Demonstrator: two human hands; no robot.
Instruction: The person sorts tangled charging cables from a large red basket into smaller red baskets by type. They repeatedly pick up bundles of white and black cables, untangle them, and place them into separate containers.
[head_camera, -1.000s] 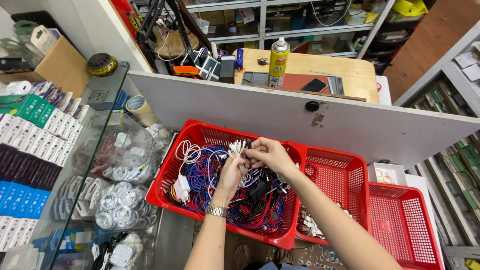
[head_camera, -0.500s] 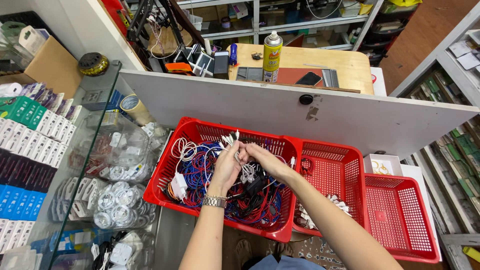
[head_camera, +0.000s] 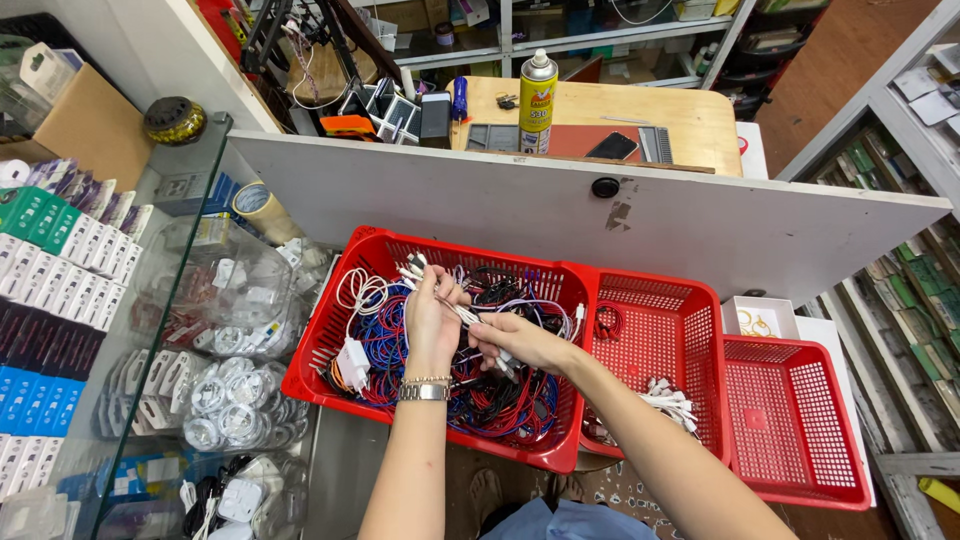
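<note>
My left hand (head_camera: 432, 318), with a metal watch on its wrist, grips a bundle of white cables (head_camera: 415, 268) whose plug ends stick up past the fingers. My right hand (head_camera: 512, 342) pinches the same white cables lower down, just right of the left hand. Both hands hover over a large red basket (head_camera: 318, 340) filled with tangled blue, red, black and white cables. A white charger plug (head_camera: 352, 362) lies at the basket's left side.
Two more red baskets (head_camera: 690, 310) (head_camera: 800, 440) stand to the right, the middle one holding a few white cables. A white board (head_camera: 560, 215) runs behind them. A glass case of packaged goods (head_camera: 150, 330) is on the left. A spray can (head_camera: 538, 100) stands on the wooden desk.
My hands have drawn the white cable bundle slightly left and lower over the big basket; the right hand has slid down along the cables.
</note>
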